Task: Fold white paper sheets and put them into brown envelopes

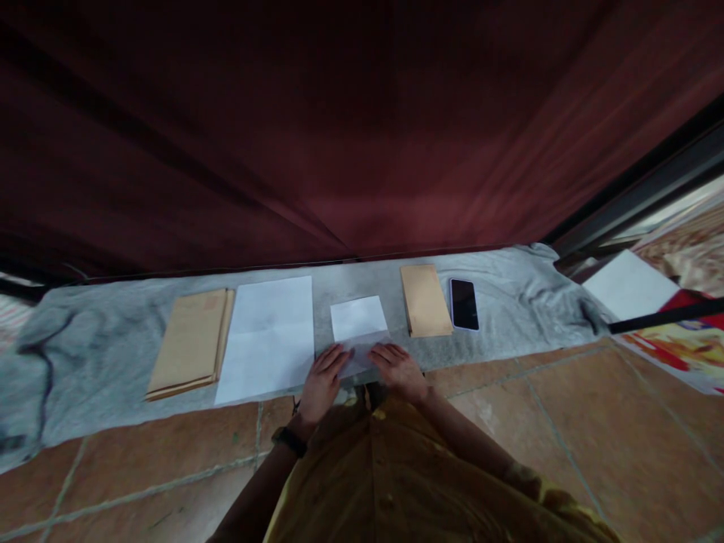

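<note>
A small white sheet of paper [359, 315] lies in front of me on the grey cloth, its near part shaded and folded over. My left hand [321, 383] is closed on the near left side of the sheet, fingers on top and thumb pointing inward. On the near right side my right hand [399, 372] grips the same sheet, its fingers bent over the shaded part. The hands are a short gap apart. What the fingertips do beneath the paper is hidden. Just left of my left hand is a stack of larger white paper [268, 335].
Brown envelopes [189, 339] are piled at the left. Another brown envelope stack [425, 300] and a phone [464, 305] lie at the right. Grey cloth [523, 302] covers the narrow surface, with a dark red curtain [351, 151] behind it. Tiled floor [170, 460] shows below.
</note>
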`<state>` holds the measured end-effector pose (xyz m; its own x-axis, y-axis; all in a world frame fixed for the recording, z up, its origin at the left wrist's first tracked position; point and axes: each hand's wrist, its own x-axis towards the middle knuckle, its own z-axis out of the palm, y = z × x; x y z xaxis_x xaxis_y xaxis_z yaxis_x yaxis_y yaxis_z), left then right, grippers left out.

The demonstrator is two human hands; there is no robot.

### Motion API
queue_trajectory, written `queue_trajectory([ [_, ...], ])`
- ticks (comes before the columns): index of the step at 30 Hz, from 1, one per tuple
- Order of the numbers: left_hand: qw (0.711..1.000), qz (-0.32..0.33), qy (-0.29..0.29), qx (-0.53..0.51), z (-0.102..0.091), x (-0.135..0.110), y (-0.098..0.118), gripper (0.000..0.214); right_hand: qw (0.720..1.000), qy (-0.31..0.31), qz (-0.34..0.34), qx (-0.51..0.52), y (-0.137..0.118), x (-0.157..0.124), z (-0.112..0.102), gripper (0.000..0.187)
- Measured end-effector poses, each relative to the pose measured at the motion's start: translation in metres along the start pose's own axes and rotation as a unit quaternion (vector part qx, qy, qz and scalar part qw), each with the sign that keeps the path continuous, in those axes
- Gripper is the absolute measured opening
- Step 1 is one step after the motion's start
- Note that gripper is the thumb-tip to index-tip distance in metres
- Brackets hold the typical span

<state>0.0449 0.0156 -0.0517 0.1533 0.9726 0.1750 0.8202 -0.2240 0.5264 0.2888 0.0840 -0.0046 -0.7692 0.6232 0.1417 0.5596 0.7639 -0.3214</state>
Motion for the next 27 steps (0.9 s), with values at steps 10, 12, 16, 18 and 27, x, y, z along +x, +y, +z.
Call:
queue_trajectory([
  [10, 0.999, -0.01, -0.03, 0.028, -0.002, 0.006, 0.0, 0.075, 0.989, 0.026, 0.099, 0.104, 0.034, -0.019, 0.019, 0.067],
  [12, 0.999, -0.012, -0.034, 0.033, -0.003, 0.006, 0.0, 0.073, 0.987, 0.028, 0.102, 0.118, 0.039, -0.02, 0.023, 0.068],
  [16, 0.999, -0.009, -0.04, 0.025, -0.005, 0.005, -0.001, 0.067, 0.987, 0.03, 0.098, 0.125, 0.043, -0.021, 0.026, 0.063],
  [18, 0.999, 0.003, -0.041, 0.013, -0.006, 0.003, -0.003, 0.065, 0.988, 0.034, 0.086, 0.127, 0.043, -0.022, 0.025, 0.062],
  [27, 0.999, 0.016, -0.038, -0.013, -0.011, -0.003, -0.002, 0.051, 0.989, 0.056, 0.066, 0.12, 0.041, -0.027, 0.021, 0.056],
])
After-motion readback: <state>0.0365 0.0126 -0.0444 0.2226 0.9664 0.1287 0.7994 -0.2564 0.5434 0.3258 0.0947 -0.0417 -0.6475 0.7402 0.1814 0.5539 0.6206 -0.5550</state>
